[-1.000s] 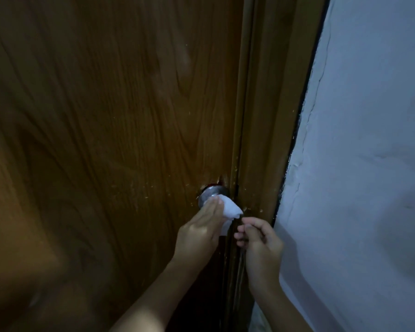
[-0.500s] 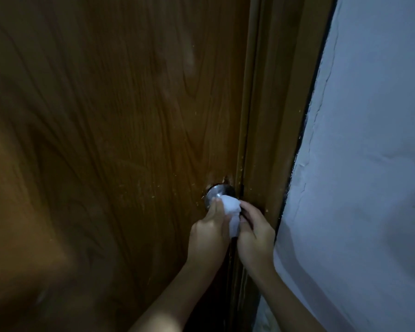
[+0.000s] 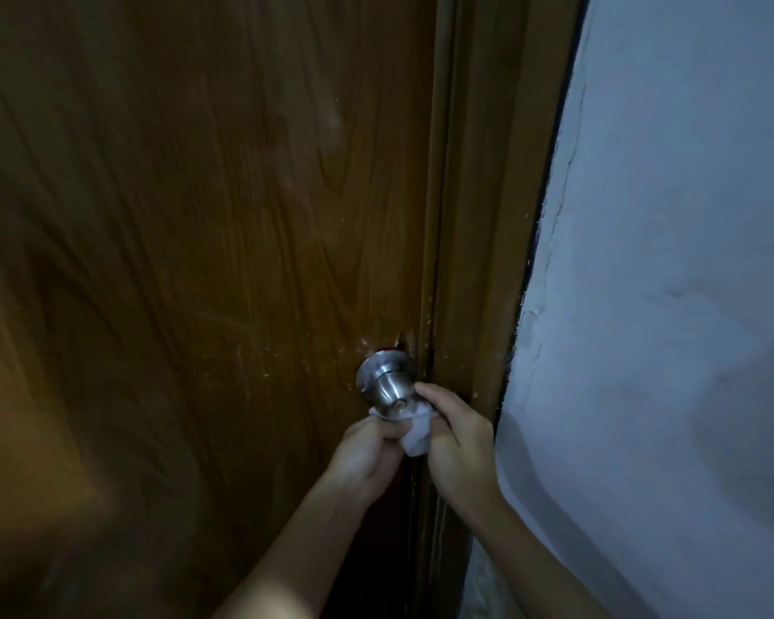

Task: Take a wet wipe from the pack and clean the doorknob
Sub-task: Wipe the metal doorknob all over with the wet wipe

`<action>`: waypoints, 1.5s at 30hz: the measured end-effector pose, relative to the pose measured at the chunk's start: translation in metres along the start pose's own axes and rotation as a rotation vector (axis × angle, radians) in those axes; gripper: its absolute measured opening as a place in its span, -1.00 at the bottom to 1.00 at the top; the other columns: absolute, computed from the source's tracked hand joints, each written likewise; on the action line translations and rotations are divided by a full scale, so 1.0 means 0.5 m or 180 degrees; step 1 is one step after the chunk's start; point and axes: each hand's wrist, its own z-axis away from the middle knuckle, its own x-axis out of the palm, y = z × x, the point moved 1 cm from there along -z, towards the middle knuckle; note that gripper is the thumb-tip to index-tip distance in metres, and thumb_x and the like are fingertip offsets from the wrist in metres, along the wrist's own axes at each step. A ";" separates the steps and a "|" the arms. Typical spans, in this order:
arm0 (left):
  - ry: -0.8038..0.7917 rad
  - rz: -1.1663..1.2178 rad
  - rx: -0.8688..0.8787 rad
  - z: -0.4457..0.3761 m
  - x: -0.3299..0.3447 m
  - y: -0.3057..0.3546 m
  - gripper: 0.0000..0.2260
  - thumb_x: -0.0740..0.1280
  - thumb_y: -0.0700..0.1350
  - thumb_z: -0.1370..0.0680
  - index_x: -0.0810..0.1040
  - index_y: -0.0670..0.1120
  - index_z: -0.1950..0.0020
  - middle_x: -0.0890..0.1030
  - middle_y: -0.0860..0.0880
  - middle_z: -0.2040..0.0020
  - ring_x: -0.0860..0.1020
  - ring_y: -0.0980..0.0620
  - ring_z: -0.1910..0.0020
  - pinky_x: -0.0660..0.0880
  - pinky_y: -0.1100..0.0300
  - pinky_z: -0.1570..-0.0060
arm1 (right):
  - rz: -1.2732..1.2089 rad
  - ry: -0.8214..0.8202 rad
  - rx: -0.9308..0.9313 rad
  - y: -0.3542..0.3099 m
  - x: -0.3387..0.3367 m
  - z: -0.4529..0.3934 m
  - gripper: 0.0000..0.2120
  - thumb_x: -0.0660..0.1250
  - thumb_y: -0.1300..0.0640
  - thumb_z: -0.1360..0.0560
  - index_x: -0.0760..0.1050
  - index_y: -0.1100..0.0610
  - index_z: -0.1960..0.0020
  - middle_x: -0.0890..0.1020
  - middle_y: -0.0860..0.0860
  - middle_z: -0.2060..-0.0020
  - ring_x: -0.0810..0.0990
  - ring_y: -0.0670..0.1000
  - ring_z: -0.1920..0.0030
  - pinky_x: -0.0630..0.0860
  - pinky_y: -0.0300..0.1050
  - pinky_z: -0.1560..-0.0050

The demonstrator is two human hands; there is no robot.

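Note:
A round silver doorknob [image 3: 387, 386] sticks out of the brown wooden door [image 3: 197, 261] near its right edge. A crumpled white wet wipe [image 3: 416, 428] hangs just under the knob's front face, touching its lower side. My left hand [image 3: 367, 457] pinches the wipe's left part from below. My right hand [image 3: 454, 440] grips the wipe's right part, with its fingers curled beside the knob. The knob's top and keyhole face are uncovered. The wipe pack is out of view.
The wooden door frame [image 3: 488, 261] runs upright just right of the knob. A pale rough wall [image 3: 666, 306] fills the right side, close to my right forearm. The scene is dim.
The wipe has slid from the top and front of the knob down to its underside. Both hands have dropped lower, and the knob's face now shows.

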 end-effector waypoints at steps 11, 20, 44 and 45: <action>-0.0124 -0.0221 -0.0140 0.008 -0.006 0.024 -0.69 0.21 -0.37 -0.45 0.52 -0.23 -0.17 0.63 -0.22 -0.11 0.58 -0.13 -0.12 0.49 0.03 -0.09 | -0.0369 -0.0069 0.0157 0.009 -0.004 0.000 -0.65 0.17 0.41 -0.52 0.48 0.21 -0.25 0.58 0.08 -0.18 0.54 -0.05 -0.18 0.49 -0.24 -0.19; -0.0606 -0.0570 0.0259 0.051 -0.047 -0.019 -0.69 0.29 -0.24 -0.42 0.57 -0.15 -0.16 0.64 -0.18 -0.11 0.60 -0.13 -0.11 0.57 0.12 0.06 | -0.0275 0.0307 0.0121 0.008 -0.002 0.031 -0.82 0.29 0.25 -0.49 0.59 -0.01 0.12 0.65 -0.08 0.22 0.60 -0.18 0.18 0.52 -0.33 0.26; 0.1073 -0.4095 0.2723 0.014 -0.012 0.055 -0.44 0.42 -0.10 -0.40 0.30 0.04 -0.35 0.37 0.07 -0.28 0.33 0.15 -0.24 0.38 0.24 -0.13 | 0.1408 -0.0511 -0.1461 -0.030 0.035 -0.069 -0.68 0.12 0.15 -0.59 0.38 0.21 -0.31 0.40 0.13 -0.23 0.43 -0.03 -0.16 0.50 -0.19 -0.12; 0.1071 -0.4168 0.2728 0.010 -0.016 0.054 -0.44 0.41 -0.10 -0.41 0.29 0.04 -0.36 0.37 0.07 -0.29 0.33 0.16 -0.24 0.37 0.25 -0.13 | 0.1529 -0.0453 -0.1442 -0.016 0.041 -0.064 -0.66 0.10 0.12 -0.59 0.36 0.20 -0.32 0.41 0.13 -0.25 0.40 -0.01 -0.22 0.46 -0.17 -0.17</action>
